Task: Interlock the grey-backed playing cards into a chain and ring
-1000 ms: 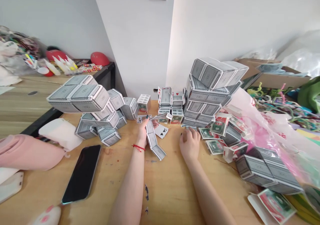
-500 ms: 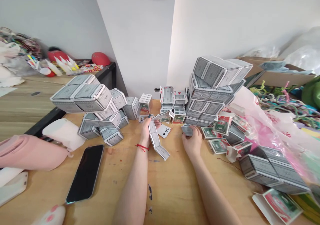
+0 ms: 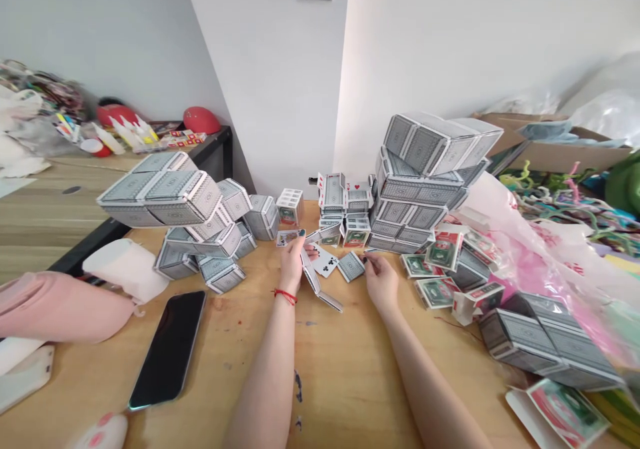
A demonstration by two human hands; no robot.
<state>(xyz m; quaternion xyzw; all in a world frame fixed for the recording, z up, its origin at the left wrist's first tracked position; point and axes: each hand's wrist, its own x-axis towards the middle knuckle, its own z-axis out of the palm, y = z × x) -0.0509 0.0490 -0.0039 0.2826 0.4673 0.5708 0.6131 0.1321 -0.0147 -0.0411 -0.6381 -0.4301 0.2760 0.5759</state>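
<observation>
My left hand (image 3: 293, 264), with a red string at the wrist, is closed on a chain of folded grey-backed playing cards (image 3: 316, 281) that slopes down to the wooden table (image 3: 345, 376). My right hand (image 3: 381, 277) pinches the edge of a single grey-backed card (image 3: 351, 266) lying flat just left of it. A face-up clubs card (image 3: 326, 262) lies between my two hands. Small card cubes (image 3: 289, 207) and short stacks (image 3: 332, 196) stand just beyond my fingers.
Big card-block piles rise at the left (image 3: 173, 199) and right (image 3: 425, 169). More blocks (image 3: 540, 342) and red-green card boxes (image 3: 440, 256) spread to the right, beside a pink plastic bag (image 3: 520, 256). A black phone (image 3: 167, 349) lies front left, near a pink sleeve (image 3: 55, 306).
My right hand drew a single card out from the foot of the right pile and slid it left onto the table. The folded chain in my left hand tilted flatter.
</observation>
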